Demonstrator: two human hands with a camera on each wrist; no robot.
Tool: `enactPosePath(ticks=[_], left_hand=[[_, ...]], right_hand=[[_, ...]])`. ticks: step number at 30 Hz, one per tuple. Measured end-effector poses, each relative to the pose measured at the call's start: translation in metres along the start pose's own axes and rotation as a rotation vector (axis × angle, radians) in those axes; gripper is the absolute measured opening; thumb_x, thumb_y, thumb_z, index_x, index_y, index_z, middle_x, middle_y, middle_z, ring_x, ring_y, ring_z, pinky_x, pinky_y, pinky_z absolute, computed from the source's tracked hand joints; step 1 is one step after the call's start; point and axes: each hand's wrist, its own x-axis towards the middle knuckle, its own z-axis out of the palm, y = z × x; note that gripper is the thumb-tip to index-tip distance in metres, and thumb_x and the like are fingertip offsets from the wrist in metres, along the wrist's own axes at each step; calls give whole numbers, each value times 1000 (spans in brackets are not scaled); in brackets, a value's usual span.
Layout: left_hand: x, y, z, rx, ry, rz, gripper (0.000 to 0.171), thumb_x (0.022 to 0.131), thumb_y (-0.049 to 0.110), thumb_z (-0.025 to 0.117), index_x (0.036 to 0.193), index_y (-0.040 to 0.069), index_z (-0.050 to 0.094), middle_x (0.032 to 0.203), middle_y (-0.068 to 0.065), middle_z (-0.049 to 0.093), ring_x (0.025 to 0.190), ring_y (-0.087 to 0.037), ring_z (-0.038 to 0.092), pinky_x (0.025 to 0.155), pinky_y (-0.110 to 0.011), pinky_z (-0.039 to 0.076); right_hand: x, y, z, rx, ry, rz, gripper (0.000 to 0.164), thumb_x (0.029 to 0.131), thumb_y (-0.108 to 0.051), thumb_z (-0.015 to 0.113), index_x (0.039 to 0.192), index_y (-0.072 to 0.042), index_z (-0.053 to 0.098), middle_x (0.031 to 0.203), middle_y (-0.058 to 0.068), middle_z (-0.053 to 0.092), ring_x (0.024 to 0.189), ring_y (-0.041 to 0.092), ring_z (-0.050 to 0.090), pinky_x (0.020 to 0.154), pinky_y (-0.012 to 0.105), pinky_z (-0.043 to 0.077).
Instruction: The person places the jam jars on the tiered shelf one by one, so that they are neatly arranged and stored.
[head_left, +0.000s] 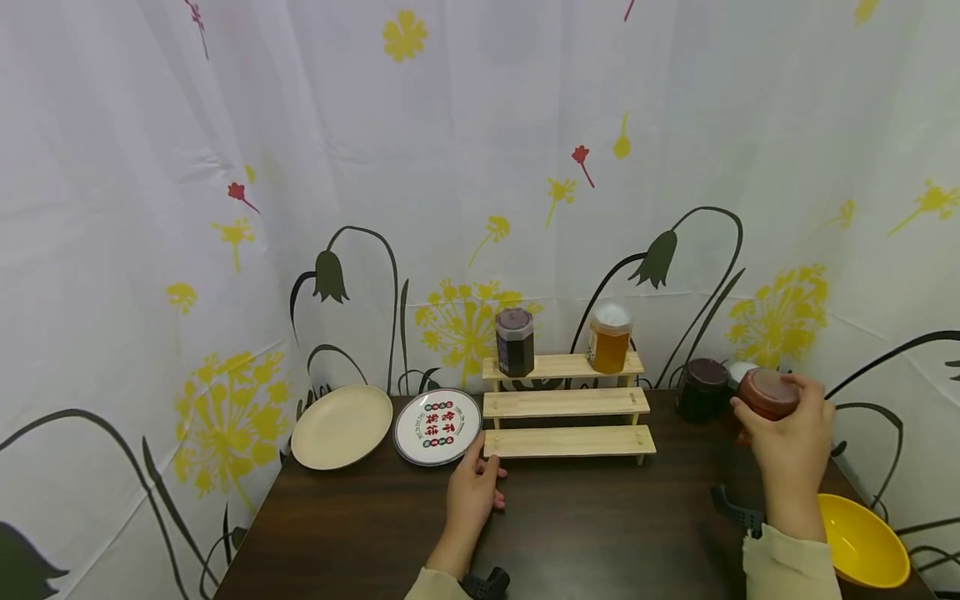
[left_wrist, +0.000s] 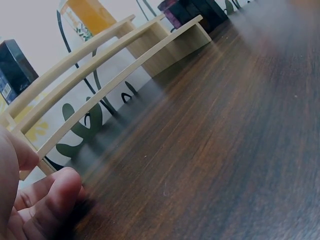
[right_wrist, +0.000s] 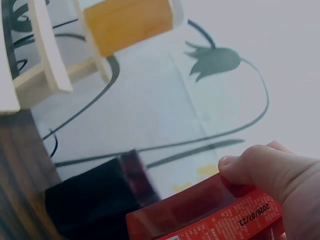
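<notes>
Red jar (head_left: 767, 395), right of the rack (head_left: 566, 403)
Our right hand's (head_left: 795, 442) fingers clasp its sides; our left hand (head_left: 471, 490) touches the rack, grip unclear.

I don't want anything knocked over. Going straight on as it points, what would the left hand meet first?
The left hand would likely meet the pale wooden three-tier rack, at the left end of its lowest step. The hand looks right at that corner, though depth leaves contact unclear.

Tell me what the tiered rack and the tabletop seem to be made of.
Tiered rack: likely bare wood, pale and matte, with plain flat slats. Tabletop: dark, softly glossy, streaked with wood grain; real wood or printed laminate, unclear which.
</notes>
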Motion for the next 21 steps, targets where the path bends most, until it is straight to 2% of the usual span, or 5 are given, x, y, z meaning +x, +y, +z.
enactPosePath(ticks=[7, 12, 21], left_hand=[[0, -1, 0, -9, 1, 2, 58, 112, 22, 61, 168, 19, 45, 92, -8, 76, 50, -16, 65, 47, -36, 62], [0, -2, 0, -3, 1, -6, 58, 112, 22, 61, 168, 20, 45, 92, -9, 76, 50, -16, 64, 48, -35, 62], [1, 0, 1, -5, 8, -9, 58, 111, 23, 61, 168, 21, 46, 92, -7, 76, 49, -15, 64, 47, -35, 62]], right_hand=[[-7, -21, 4, -13, -15, -84, 84, 87, -23, 94, 157, -11, 48, 155, 32, 47, 139, 53, 50, 111, 76, 50], [-16, -32, 18, -6, -53, -127, 83, 85, -19, 95, 154, -10, 48, 150, 33, 49, 136, 55, 54, 109, 76, 52], [-34, -49, 41, 16, -98, -259, 81, 81, -17, 97, 148, -8, 52, 139, 33, 53, 126, 55, 56, 98, 78, 55]])
